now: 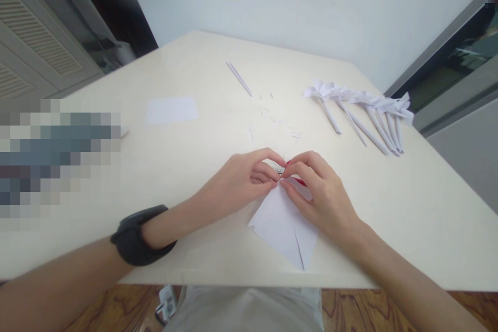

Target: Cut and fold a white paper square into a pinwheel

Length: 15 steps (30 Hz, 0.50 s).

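A folded white sheet of paper (282,223) lies near the front edge of the table, one corner pointing toward me and a narrow slit or fold edge near that corner. My left hand (251,179) pinches the paper's far corner between thumb and fingers. Right beside it, my right hand (321,187) pinches the same corner, fingertips nearly touching the left ones. Scissors with red handles (299,181) lie beneath the fingers, mostly hidden; their metal pivot shows between the hands.
Several rolled paper stems with folded white paper tops (358,98) lie at the right. Two thin paper rolls (239,79) rest farther back, near small paper scraps (278,120). A white paper rectangle (171,110) lies at left. A wall borders the table (218,249) behind.
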Available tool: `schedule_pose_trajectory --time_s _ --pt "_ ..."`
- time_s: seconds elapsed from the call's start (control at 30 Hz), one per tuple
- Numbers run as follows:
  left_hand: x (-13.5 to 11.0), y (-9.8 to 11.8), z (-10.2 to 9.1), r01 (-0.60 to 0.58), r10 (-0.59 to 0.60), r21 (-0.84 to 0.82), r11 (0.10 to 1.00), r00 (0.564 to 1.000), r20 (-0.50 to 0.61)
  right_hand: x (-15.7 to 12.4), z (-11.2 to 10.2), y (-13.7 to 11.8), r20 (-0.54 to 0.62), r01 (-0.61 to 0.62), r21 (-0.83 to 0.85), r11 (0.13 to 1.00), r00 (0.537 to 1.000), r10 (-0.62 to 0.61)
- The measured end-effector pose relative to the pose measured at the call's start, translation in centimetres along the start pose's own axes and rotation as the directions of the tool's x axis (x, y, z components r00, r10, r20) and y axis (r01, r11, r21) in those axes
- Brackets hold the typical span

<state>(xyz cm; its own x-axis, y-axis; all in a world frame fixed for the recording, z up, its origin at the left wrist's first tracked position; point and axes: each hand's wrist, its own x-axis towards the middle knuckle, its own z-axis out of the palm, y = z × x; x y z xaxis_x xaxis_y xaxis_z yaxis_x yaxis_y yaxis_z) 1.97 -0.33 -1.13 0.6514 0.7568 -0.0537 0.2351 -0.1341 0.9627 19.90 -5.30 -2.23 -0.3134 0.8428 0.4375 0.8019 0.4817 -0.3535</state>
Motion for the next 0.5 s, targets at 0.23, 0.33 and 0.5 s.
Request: schedule_pose_trajectory --time_s 0.23,0.33,0.5 --pt "0.02 0.19 0.05 -0.003 0.003 -0.009 1.000 1.000 0.004 -0.07 -0.18 -0.06 -0.002 -0.017 0.016 1.000 1.000 0.017" --pt "-0.05 0.18 0.11 -0.006 0.006 -0.005 1.000 1.000 -0.003 -0.06 -0.26 -0.13 -0.021 -0.026 0.028 0.999 0.999 0.027" --pt "-0.22 0.27 0.18 -0.017 0.018 0.041 0.999 1.000 -0.011 0.15 -0.40 -0.48 -0.050 -0.030 0.086 0.996 0.998 0.035"
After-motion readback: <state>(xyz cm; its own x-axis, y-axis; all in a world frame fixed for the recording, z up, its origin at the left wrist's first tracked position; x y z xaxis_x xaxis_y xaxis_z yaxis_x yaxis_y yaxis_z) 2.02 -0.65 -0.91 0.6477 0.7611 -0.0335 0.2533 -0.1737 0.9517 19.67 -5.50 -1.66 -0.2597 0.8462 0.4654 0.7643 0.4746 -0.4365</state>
